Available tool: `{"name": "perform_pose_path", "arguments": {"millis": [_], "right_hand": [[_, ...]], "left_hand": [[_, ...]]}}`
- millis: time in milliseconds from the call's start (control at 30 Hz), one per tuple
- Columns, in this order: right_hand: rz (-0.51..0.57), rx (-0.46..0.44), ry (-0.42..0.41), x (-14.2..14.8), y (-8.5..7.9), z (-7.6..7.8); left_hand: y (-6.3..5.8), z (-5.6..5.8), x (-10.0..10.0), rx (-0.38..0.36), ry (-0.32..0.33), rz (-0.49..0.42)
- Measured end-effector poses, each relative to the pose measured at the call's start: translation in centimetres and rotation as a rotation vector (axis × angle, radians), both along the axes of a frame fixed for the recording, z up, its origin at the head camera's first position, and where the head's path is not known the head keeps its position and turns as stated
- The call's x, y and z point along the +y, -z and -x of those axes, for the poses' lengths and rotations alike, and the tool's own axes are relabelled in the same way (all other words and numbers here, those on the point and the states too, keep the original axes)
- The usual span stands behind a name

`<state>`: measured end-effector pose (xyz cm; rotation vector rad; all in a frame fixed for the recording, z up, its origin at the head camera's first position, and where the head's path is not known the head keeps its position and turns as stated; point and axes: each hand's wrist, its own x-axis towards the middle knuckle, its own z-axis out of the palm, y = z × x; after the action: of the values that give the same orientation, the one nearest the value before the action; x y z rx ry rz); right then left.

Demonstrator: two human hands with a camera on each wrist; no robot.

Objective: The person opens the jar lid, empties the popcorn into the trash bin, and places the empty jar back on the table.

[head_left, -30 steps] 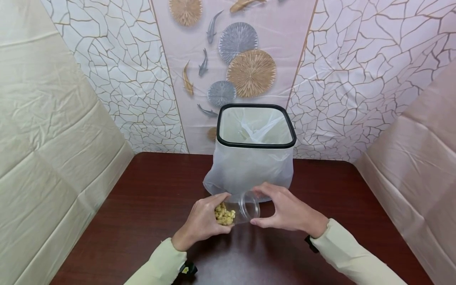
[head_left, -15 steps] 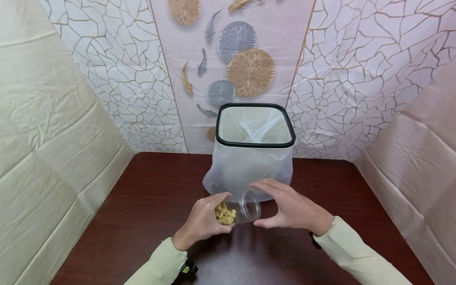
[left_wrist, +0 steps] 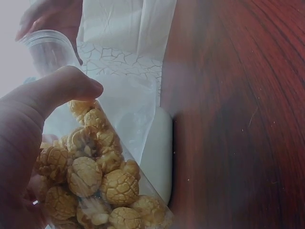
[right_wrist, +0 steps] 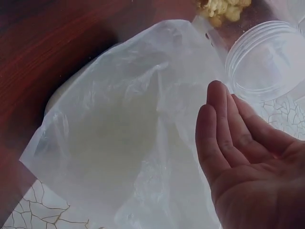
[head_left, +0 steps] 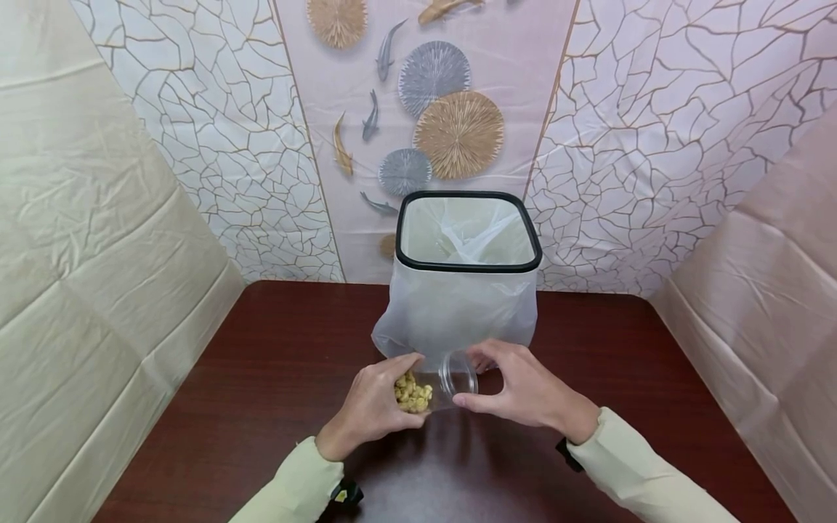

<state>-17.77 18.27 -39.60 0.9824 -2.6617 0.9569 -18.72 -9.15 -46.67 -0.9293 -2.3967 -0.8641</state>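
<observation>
My left hand [head_left: 375, 399] grips a clear plastic jar [head_left: 428, 392] tipped on its side, its mouth end pointing right. Balls of yellow popcorn [left_wrist: 86, 176] fill its lower part in the left wrist view. At the mouth end sits a clear ringed lid [right_wrist: 267, 59]. My right hand [head_left: 530, 385] is around that lid, with the thumb over its near edge and the fingers at its far side. In the right wrist view the fingertips [right_wrist: 217, 88] lie right at the lid's rim, close together and slightly bent; the thumb is hidden there.
Just behind the hands stands a bin [head_left: 467, 305] with a black rim, lined with a white translucent bag [right_wrist: 119, 119]. It rests on a dark red-brown wooden table [head_left: 275, 363]. Patterned cloth [head_left: 261, 145] hangs behind, with beige sheets on both sides.
My right hand opened wider and drew slightly right of the lid half a second ago, then came back left and closed around it. The left hand and jar have stayed put.
</observation>
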Motion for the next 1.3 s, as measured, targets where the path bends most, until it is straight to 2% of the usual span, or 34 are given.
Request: {"name": "perform_pose_path", "arguments": {"millis": [167,400,533,600,767,900,1100,1300], "right_hand": [[-0.023,0.034,-0.042,0.1,-0.1,0.0],[-0.106,0.191,-0.176,0.9,-0.9,-0.1],[-0.171,0.250,-0.160,1.2,-1.5,-0.4],[-0.169,0.228,-0.124,1.2,-1.8,-0.6],[-0.086,0.093,-0.023,0.9,-2.0,-0.7],[-0.061,0.021,0.017,0.4,-1.6,-0.7],[-0.061,0.003,0.012,-0.1,-1.1,-0.7],[-0.081,0.046,-0.049,0.2,-1.5,-0.7]], "left_hand": [[0.0,-0.1,0.0,-0.004,0.002,0.000],[-0.2,-0.2,0.1,-0.011,0.013,-0.007],[-0.3,-0.3,0.2,-0.004,0.019,-0.011],[-0.4,-0.3,0.2,0.002,0.020,-0.011],[-0.6,-0.3,0.2,0.006,0.014,-0.005],[-0.6,-0.3,0.3,0.008,0.008,-0.001],[-0.4,-0.3,0.3,0.009,0.014,-0.001],[-0.2,-0.3,0.3,0.016,0.019,-0.005]]}}
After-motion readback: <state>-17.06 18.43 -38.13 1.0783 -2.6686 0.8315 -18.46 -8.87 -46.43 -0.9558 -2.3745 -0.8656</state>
